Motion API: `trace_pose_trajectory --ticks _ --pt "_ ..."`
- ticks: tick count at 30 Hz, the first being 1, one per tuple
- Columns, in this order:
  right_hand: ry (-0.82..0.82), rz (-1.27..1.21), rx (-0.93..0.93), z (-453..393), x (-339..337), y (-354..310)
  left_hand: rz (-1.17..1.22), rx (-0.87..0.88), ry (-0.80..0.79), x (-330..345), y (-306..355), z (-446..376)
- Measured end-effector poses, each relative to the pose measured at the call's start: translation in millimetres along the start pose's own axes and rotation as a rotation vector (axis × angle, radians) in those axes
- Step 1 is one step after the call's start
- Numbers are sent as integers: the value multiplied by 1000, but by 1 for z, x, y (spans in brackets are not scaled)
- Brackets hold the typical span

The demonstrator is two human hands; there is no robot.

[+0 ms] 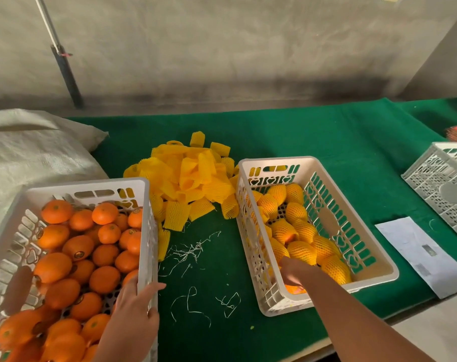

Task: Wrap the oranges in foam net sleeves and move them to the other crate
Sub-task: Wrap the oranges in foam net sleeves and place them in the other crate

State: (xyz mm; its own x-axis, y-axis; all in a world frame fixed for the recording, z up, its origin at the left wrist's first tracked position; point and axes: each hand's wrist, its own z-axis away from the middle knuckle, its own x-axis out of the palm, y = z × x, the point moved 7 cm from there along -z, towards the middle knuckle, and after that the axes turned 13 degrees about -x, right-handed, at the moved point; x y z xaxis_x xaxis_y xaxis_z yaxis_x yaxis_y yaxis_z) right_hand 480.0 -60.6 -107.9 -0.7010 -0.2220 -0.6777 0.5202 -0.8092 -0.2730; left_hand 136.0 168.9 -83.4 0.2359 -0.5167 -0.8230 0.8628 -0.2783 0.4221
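The left white crate holds several bare oranges. My left hand grips the near part of its right rim, thumb on the outside of the wall. Between the two crates lies a pile of yellow foam net sleeves. Several net-wrapped oranges fill the right white crate. My right hand reaches down into that crate's near left corner, its fingers curled over a wrapped orange that shows only partly beneath it.
A green cloth covers the table. Thin foam shreds lie between the crates. A paper sheet sits to the right, an overturned white crate beyond it. A grey sack lies at the left, with a concrete wall behind.
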Motion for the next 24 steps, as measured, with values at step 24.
trace_pose_trajectory --ticks 24 --pt "546 -170 -192 24 -5 -64 -60 -59 121 -66 -73 -21"
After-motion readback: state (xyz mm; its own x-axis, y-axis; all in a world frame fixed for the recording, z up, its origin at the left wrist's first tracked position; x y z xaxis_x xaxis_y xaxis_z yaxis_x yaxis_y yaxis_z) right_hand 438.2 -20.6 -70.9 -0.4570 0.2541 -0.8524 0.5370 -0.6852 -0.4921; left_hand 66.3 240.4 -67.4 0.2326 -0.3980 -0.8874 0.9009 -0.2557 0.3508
